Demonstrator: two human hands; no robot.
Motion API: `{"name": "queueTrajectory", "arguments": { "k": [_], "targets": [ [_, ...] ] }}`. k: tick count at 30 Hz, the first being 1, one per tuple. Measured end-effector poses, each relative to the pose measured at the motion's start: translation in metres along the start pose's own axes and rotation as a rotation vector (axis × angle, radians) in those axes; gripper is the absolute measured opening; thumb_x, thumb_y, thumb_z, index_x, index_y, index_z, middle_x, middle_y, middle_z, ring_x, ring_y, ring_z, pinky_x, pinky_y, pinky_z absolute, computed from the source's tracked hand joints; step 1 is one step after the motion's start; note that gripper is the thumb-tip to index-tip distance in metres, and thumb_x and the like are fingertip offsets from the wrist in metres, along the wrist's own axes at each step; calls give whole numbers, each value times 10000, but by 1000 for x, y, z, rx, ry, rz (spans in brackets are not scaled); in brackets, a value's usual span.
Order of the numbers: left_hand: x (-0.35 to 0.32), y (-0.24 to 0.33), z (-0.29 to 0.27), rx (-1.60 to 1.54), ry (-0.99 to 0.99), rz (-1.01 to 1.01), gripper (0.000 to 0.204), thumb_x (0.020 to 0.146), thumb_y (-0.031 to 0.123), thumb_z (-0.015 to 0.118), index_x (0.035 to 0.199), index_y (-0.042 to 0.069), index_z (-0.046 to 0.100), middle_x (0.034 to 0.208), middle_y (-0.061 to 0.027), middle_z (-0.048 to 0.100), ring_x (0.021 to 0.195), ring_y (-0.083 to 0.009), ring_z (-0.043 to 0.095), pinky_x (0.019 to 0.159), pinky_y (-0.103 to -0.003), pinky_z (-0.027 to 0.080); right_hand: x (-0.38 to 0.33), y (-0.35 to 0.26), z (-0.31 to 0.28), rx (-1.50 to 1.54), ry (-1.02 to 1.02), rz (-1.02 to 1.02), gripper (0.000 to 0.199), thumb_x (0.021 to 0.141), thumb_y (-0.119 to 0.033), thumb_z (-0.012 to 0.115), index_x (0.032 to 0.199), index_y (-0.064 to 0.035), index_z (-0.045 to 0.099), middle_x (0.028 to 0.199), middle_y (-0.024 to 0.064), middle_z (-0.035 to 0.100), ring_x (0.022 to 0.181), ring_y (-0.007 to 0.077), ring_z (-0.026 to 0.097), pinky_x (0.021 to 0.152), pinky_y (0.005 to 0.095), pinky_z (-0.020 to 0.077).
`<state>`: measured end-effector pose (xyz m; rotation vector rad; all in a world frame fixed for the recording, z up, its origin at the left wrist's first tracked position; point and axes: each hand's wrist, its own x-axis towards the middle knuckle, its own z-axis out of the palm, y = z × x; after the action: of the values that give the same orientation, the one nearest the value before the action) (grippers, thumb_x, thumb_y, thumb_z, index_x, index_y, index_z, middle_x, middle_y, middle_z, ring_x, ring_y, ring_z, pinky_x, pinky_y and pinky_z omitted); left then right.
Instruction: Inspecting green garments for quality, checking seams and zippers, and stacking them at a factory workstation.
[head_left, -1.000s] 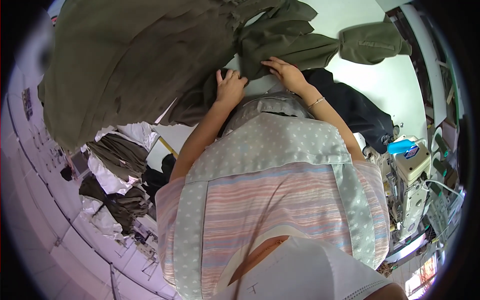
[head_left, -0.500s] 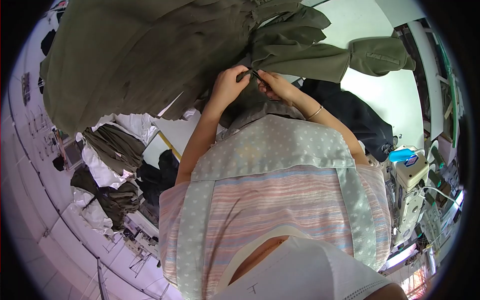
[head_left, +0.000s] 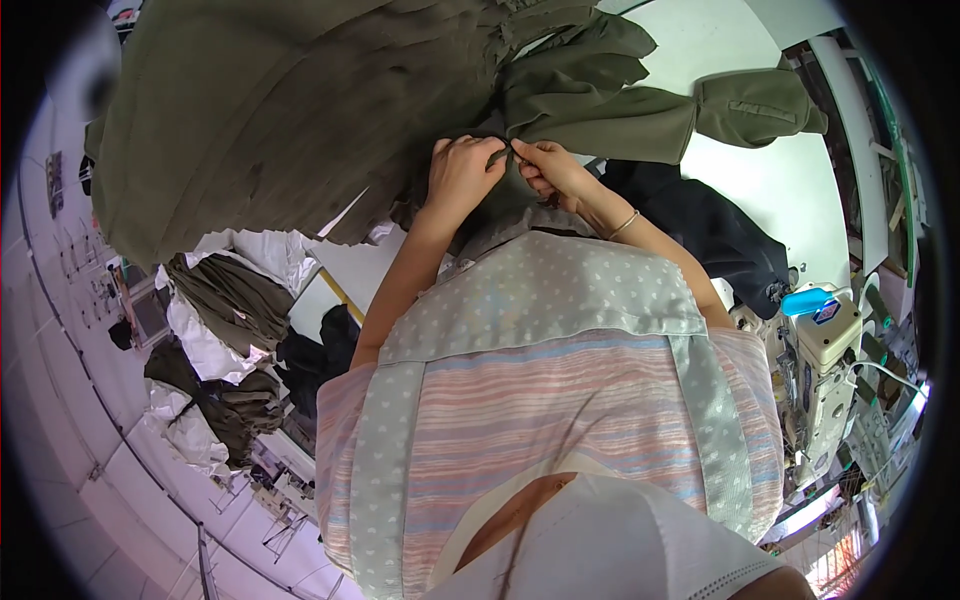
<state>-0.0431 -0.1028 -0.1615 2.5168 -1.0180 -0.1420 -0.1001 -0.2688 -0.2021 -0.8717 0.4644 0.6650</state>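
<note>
Dark olive garment fabric (head_left: 300,110) is heaped in front of me, and both my hands work at its near edge. My left hand (head_left: 465,175) is closed on a fold of it, knuckles up, fingertips partly hidden by the cloth. Close beside it, my right hand (head_left: 555,172) pinches the same cloth between thumb and forefinger, its other fingers curled in. Something small and dark shows below those curled fingers; I cannot make out what it is. An olive sleeve (head_left: 610,120) stretches away to the right from just beyond my hands.
A white table (head_left: 785,190) lies under the garment at the right. Black cloth (head_left: 700,225) hangs beside my right forearm. A cream sewing machine (head_left: 830,335) with a blue object (head_left: 806,302) on it stands at the right. Olive and white cloth pieces (head_left: 230,295) lie at the left.
My left hand has turned over more, its knuckles now upward over the cloth. A dark pointed tool seen at my right fingers before no longer shows there; the thumb and forefinger now pinch cloth.
</note>
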Motion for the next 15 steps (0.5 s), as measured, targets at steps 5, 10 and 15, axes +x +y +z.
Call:
{"name": "queueTrajectory", "arguments": {
  "k": [5, 10, 15],
  "targets": [
    [-1, -1, 0, -104, -58, -90, 162, 768, 168, 646, 886, 58, 656, 784, -123, 658, 779, -294, 630, 748, -406, 446, -6, 2, 5, -54, 101, -2, 312, 935, -371, 545, 779, -108, 490, 577, -64, 411, 443, 41, 304, 395, 222, 205],
    [-3, 2, 4, -89, -92, -88, 155, 766, 177, 632, 867, 62, 656, 763, -137, 654, 750, -304, 632, 726, -411, 451, -5, 5, 2, 16, 85, 8, 322, 927, -381, 553, 762, -111, 494, 573, -60, 432, 435, 48, 321, 390, 222, 216],
    [-5, 6, 8, -20, -74, -62, 174, 766, 187, 632, 882, 61, 664, 761, -146, 654, 739, -310, 633, 722, -421, 452, -7, 4, 5, -49, 141, -9, 324, 960, -368, 502, 753, -119, 481, 550, -82, 359, 416, 33, 224, 385, 222, 144]
  ]
}}
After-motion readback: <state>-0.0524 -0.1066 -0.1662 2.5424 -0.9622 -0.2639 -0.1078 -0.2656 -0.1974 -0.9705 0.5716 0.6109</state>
